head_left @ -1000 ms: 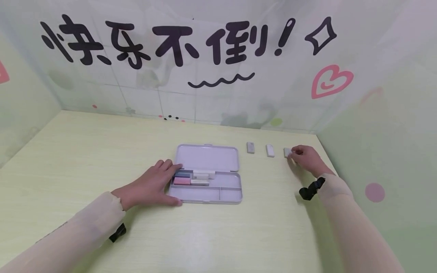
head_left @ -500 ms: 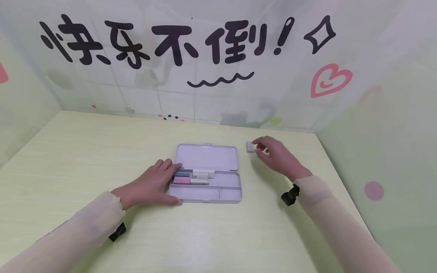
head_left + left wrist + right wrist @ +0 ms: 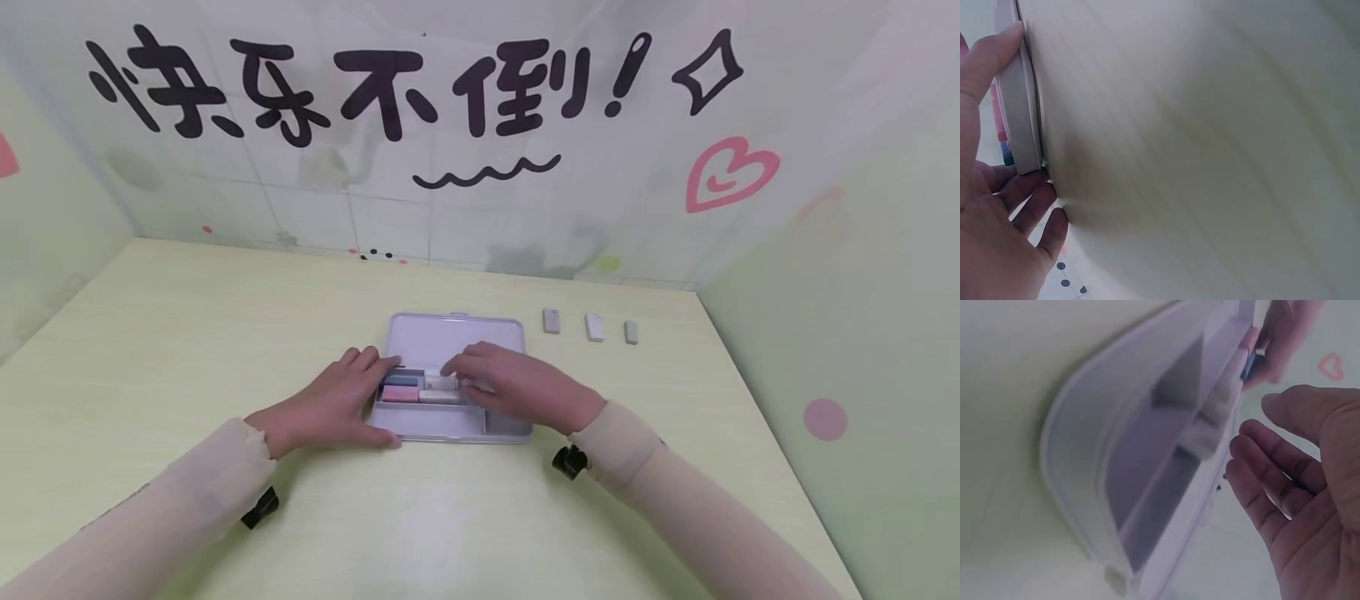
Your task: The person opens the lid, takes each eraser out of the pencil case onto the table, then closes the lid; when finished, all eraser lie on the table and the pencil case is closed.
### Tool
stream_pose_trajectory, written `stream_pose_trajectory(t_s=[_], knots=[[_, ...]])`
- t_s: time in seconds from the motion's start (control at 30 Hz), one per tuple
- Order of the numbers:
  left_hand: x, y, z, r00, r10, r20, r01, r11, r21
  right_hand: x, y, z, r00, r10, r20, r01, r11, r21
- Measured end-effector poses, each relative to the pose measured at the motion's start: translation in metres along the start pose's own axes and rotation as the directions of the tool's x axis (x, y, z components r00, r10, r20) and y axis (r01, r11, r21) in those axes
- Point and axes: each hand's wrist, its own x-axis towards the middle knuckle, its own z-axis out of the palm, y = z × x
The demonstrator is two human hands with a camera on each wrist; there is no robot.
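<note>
Head view: pale lilac, rounded rectangular pencil case (image 3: 431,422), smooth, plastic-looking, flat on light wood-grain table (image 3: 225,333), lid (image 3: 450,331) folded back. Left hand (image 3: 330,404) at its left end, thumb on near edge, index finger at far side, digits spread. Right hand (image 3: 521,387) over right part, fingers bent near a white block (image 3: 437,382); contact unclear. Rear compartment also has a matte pink block (image 3: 400,394) and a blue block (image 3: 400,382). Right of case, spaced in a row: grey block (image 3: 551,321), white slab (image 3: 594,327), small grey block (image 3: 631,332).

Left wrist: thumb presses case's smooth side wall, other fingers around its corner, slightly parted.

Right wrist: blurred; thumb and curved fingers apart, nothing pinched; thin dividers, rounded corner.
</note>
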Motion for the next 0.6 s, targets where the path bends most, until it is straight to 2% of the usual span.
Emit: stream_pose_trajectory(t_s=[0.3, 0.6], knots=[[0.0, 0.0, -0.002, 1.0, 0.006, 0.008, -0.006, 1.0, 0.003, 0.011, -0.014, 0.016, 0.997, -0.077, 0.024, 0.079, 0.99, -0.116], [0.0, 0.0, -0.001, 1.0, -0.009, 0.016, 0.01, 1.0, -0.005, 0.014, -0.023, 0.017, 0.996, -0.045, 0.078, 0.06, 0.979, -0.196]])
